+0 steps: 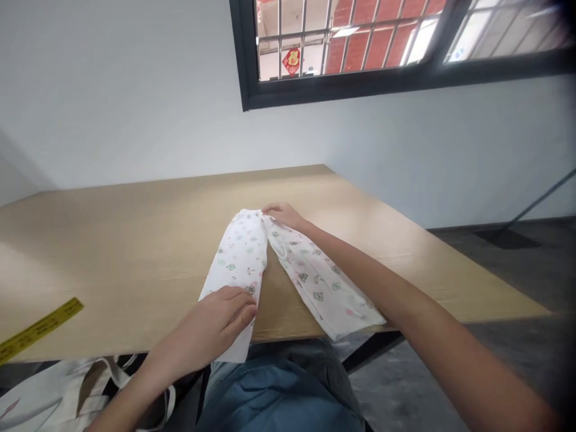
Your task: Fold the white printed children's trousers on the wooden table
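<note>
Under the loosely open left grip (231,312), white patterned cloth trousers (243,249) spread on pale wooden table (135,252), top end touched by right grip (279,212), whether pinched cannot be told.

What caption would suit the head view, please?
Left hand and right hand touch white patterned trousers spread out on a wood-toned table.

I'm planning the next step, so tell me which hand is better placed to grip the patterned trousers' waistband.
Likely the right hand: its fingers are at the waistband, while the left hand lies nearer the person, over one trouser leg.
</note>
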`<act>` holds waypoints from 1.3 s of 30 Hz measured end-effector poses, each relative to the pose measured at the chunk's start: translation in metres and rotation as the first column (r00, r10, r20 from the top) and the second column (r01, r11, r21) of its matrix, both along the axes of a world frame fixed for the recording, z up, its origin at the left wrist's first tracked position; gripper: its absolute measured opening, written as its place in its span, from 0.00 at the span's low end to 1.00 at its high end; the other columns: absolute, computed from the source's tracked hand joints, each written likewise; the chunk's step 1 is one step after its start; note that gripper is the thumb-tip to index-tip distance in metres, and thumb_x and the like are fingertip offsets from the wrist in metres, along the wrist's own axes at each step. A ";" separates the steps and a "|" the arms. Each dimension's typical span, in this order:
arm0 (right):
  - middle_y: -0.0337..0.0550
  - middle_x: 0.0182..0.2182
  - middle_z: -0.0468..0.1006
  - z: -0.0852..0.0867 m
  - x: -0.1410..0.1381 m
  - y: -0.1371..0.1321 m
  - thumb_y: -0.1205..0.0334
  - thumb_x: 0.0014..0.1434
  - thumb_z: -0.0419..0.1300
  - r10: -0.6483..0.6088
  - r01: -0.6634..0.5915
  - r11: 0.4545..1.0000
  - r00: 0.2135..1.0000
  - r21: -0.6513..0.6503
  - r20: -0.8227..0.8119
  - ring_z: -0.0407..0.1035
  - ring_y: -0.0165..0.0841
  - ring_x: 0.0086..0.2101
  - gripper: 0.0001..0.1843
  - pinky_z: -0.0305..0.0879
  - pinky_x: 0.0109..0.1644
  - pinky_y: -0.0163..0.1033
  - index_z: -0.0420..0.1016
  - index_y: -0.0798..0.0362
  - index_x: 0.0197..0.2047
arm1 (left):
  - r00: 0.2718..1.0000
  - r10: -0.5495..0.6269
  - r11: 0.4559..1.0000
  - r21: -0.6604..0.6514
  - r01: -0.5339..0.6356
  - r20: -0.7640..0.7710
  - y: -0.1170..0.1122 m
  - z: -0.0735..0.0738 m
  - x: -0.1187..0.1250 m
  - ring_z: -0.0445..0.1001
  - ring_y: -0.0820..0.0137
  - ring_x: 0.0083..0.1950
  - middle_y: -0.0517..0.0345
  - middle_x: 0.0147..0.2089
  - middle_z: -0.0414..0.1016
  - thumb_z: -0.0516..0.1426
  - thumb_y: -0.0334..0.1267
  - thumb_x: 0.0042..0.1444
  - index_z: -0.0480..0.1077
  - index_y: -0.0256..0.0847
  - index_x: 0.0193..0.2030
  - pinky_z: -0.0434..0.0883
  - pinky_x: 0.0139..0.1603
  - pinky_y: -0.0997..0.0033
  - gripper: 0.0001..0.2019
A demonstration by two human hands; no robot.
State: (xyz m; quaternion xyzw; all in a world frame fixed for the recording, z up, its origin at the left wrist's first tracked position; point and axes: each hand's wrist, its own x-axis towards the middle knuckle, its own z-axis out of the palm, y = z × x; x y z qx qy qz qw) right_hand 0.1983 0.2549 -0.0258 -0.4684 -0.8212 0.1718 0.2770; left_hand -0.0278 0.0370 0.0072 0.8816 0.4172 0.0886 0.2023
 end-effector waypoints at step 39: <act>0.41 0.33 0.75 -0.004 0.076 -0.022 0.62 0.54 0.52 -0.217 0.183 0.943 0.972 -0.279 -0.093 0.66 0.29 0.29 0.17 0.62 0.32 0.32 0.73 0.54 0.46 | 0.950 -0.213 0.766 0.642 0.017 0.229 -0.028 -0.076 0.195 0.61 0.67 0.36 0.57 0.34 0.59 0.51 0.37 0.59 0.61 0.41 0.33 0.57 0.29 0.67 0.04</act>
